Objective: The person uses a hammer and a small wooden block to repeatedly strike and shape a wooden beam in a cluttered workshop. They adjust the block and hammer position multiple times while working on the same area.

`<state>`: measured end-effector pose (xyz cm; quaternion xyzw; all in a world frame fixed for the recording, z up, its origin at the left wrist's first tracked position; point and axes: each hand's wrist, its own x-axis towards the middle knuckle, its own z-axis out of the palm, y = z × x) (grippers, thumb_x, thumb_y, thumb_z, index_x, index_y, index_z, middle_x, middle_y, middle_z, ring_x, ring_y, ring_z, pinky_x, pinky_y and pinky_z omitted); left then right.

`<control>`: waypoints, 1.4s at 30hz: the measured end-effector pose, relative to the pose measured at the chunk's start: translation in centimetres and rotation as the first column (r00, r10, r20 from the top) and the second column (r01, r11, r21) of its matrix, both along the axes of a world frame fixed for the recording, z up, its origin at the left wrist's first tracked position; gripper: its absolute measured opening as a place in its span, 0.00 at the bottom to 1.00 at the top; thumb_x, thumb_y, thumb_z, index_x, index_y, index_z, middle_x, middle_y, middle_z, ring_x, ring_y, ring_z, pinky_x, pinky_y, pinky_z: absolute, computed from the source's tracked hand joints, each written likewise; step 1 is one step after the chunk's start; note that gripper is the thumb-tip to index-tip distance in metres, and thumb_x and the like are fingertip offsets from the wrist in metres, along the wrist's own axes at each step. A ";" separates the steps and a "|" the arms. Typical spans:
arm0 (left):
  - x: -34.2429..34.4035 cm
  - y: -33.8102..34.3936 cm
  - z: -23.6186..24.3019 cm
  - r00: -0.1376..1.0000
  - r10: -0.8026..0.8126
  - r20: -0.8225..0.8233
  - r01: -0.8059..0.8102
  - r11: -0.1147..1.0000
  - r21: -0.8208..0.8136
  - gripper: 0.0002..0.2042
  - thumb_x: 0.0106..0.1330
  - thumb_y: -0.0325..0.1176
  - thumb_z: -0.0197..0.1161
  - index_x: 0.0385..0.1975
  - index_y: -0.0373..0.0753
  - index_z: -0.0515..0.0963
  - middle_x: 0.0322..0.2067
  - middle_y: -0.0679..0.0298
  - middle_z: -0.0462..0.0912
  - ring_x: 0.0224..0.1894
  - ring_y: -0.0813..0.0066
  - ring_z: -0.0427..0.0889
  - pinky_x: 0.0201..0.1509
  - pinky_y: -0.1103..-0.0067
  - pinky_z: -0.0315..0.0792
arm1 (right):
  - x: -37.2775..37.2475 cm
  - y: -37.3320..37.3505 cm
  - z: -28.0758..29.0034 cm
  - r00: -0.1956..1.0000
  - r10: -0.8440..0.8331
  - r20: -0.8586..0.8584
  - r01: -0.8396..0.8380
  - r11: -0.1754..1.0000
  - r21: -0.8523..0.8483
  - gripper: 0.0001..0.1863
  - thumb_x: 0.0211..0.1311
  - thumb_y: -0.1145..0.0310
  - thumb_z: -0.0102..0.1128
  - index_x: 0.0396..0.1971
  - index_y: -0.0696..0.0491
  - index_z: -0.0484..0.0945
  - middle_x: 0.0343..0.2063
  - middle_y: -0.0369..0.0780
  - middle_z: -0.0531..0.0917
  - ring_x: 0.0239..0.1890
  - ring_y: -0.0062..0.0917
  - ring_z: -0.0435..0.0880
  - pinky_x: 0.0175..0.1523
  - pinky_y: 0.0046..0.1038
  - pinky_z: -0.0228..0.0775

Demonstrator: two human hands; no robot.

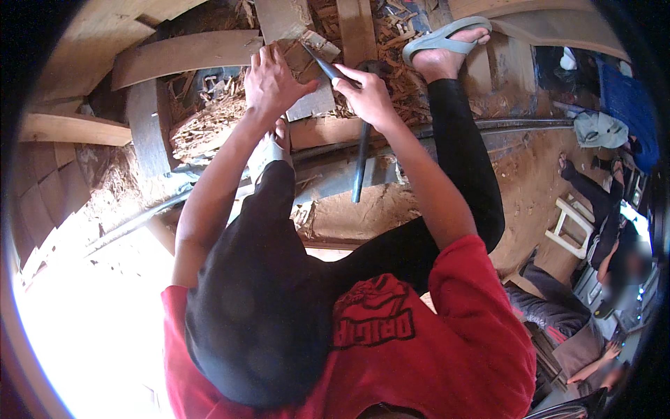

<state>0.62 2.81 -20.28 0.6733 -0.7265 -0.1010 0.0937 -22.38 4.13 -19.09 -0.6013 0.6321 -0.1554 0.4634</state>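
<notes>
My right hand point(364, 96) is closed around a dark, narrow chisel-like tool point(322, 64). The tool slants up and left toward a small rough wood block point(322, 46). Beside it, my left hand point(271, 80) rests palm down on the wood, its fingers stretched forward and its thumb spread out to the right. What lies under that palm is hidden. A greyish board point(312, 105) shows between the two hands. Beneath my right wrist passes a dark hammer-like tool's long handle point(361, 164); its upper end is partly covered by my hand.
Wood chips point(216, 126) litter the floor around several boards, including a curved plank point(185, 57). My sandalled foot point(443, 52) is at upper right. A metal rail point(516, 124) crosses behind my legs. A pale stool point(569, 227) and other people are at the right.
</notes>
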 end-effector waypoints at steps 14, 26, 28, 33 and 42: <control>0.1 0.1 -0.3 1.000 0.022 -0.017 -0.022 1.000 -0.014 0.57 0.51 0.68 0.81 0.70 0.27 0.69 0.60 0.46 0.78 0.64 0.48 0.79 0.67 0.59 0.79 | 1.6 -3.4 7.1 0.739 0.231 -0.633 -0.476 0.844 -0.247 0.23 0.72 0.55 0.65 0.65 0.41 0.87 0.37 0.49 0.92 0.40 0.47 0.93 0.51 0.49 0.87; -0.1 0.8 -1.0 0.994 0.072 -0.085 -0.080 0.993 -0.090 0.58 0.51 0.70 0.80 0.72 0.27 0.69 0.62 0.48 0.77 0.67 0.48 0.77 0.70 0.57 0.75 | 1.2 -1.5 3.0 0.837 0.150 -0.527 -0.349 0.887 -0.303 0.23 0.73 0.56 0.67 0.67 0.38 0.85 0.39 0.49 0.92 0.41 0.49 0.93 0.50 0.47 0.86; 0.3 0.5 -0.9 0.996 0.043 -0.083 -0.051 0.995 -0.085 0.58 0.51 0.70 0.80 0.72 0.27 0.70 0.62 0.48 0.78 0.67 0.48 0.77 0.70 0.58 0.75 | 0.5 -2.9 4.9 0.840 0.229 -0.491 -0.405 0.867 -0.289 0.24 0.74 0.53 0.67 0.67 0.36 0.85 0.36 0.51 0.91 0.41 0.51 0.92 0.49 0.48 0.85; 0.9 0.2 -0.8 0.997 0.037 -0.071 -0.040 0.999 -0.032 0.58 0.51 0.71 0.79 0.72 0.28 0.70 0.62 0.48 0.78 0.66 0.48 0.77 0.71 0.59 0.74 | -1.3 -3.1 8.1 0.687 0.340 -0.642 -0.557 0.814 -0.165 0.24 0.76 0.52 0.65 0.69 0.36 0.83 0.36 0.53 0.91 0.41 0.51 0.91 0.50 0.49 0.83; 0.4 0.7 -1.3 0.994 0.073 -0.079 -0.079 0.994 -0.078 0.60 0.50 0.73 0.79 0.72 0.27 0.70 0.62 0.48 0.78 0.64 0.48 0.77 0.71 0.60 0.74 | -2.7 -0.1 2.8 0.885 0.224 -0.408 -0.402 0.808 -0.430 0.23 0.73 0.59 0.68 0.65 0.45 0.86 0.33 0.53 0.89 0.33 0.50 0.90 0.41 0.49 0.82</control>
